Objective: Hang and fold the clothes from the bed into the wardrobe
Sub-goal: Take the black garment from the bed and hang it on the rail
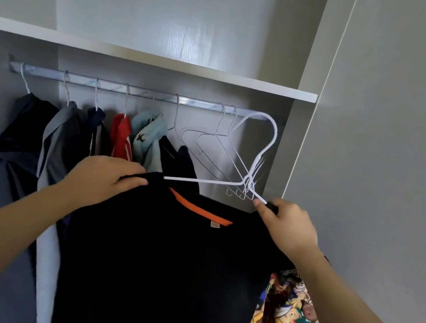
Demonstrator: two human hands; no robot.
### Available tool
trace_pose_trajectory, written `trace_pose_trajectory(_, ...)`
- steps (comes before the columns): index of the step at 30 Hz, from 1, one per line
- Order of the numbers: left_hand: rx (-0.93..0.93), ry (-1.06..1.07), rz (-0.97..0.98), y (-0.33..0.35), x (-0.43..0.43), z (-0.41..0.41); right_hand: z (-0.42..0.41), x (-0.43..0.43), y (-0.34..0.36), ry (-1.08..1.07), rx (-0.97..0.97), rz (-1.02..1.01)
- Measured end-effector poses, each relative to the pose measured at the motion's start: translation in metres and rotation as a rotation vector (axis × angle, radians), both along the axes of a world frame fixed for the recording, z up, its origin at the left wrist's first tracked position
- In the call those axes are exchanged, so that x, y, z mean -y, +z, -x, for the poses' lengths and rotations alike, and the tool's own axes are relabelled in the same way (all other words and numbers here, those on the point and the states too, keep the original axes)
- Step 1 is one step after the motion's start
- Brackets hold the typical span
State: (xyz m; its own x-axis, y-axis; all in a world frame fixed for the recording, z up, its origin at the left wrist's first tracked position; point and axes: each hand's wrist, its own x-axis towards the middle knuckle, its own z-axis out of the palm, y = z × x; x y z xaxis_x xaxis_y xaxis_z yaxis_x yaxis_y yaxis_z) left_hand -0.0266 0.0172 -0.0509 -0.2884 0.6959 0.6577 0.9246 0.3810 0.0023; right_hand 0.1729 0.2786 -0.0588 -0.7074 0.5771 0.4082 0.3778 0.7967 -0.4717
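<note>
At centre frame, one shoulder of a black T-shirt (159, 265) is gripped by the curled left hand (106, 179) and the other is pinched by the right hand (288, 226), over a white wire hanger (202, 180). Its hook is seen against the wardrobe rail (139, 90), right of hung garments (68, 136) and below a shelf (167, 60).

Matt black cloth shirt (159, 265), white wire hanger (202, 181)
</note>
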Motion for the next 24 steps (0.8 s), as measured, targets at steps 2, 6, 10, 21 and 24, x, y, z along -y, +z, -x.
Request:
trace_pose_trajectory(2,0.068,-0.020,0.011,-0.001,-0.005,-0.004,-0.002,-0.002,-0.004,-0.011,-0.005,0.012)
trace_pose_trajectory(6,0.109,-0.074,0.152,0.002,-0.041,-0.029,0.003,0.004,-0.007,0.015,-0.018,-0.005)
trace_pose_trajectory(10,-0.002,0.006,0.118,-0.003,-0.060,-0.043,-0.002,0.004,-0.004,0.041,-0.063,-0.022)
trace_pose_trajectory(21,0.115,-0.025,-0.041,-0.015,-0.084,-0.063,-0.047,-0.017,-0.025,0.014,0.066,0.006)
trace_pose_trajectory(24,0.123,-0.043,-0.025,-0.018,-0.094,-0.074,-0.055,-0.015,-0.025,-0.007,0.071,-0.033)
